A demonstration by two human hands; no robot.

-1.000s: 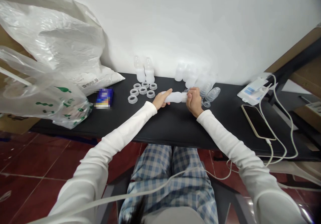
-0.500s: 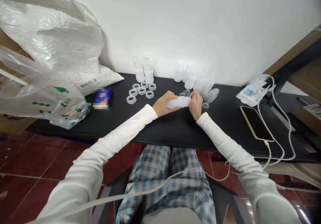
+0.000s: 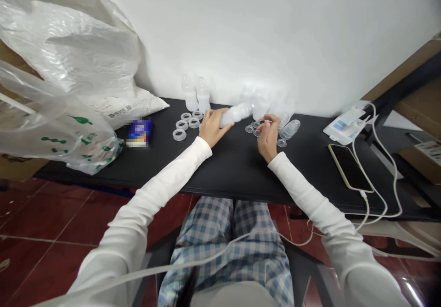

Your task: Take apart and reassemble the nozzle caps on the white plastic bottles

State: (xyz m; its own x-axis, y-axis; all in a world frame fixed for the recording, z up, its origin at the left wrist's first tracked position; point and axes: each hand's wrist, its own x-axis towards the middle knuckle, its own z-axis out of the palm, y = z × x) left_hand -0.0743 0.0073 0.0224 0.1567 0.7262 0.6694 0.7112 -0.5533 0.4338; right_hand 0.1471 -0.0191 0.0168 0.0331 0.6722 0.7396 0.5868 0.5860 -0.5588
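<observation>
My left hand (image 3: 212, 126) is wrapped round a frosted white baby bottle (image 3: 234, 114) held above the table on its side. Its narrower, clear end points right and slightly up. My right hand (image 3: 268, 138) is off the bottle, fingers loosely curled and apart, with nothing visible in them. Close by it lie small clear silicone nipples (image 3: 249, 128) and clear bottle caps (image 3: 291, 129). Several frosted bottles (image 3: 261, 109) stand behind, against the wall. Left of my left hand are several translucent collar rings (image 3: 179, 135), partly covered by that hand. Two bottles (image 3: 203, 97) with clear domed tops stand behind them.
Plastic bags (image 3: 93, 68) fill the left end of the black table (image 3: 223, 169). A small blue packet (image 3: 140, 131) lies beside them. At right are a phone (image 3: 350, 167) on a charging cable, a white power strip (image 3: 344, 125) and a dark shelf frame with cardboard boxes (image 3: 418, 160).
My right hand has let go of the bottle and shifted slightly down. My left hand has carried the bottle left and up, its clear end now exposed.
</observation>
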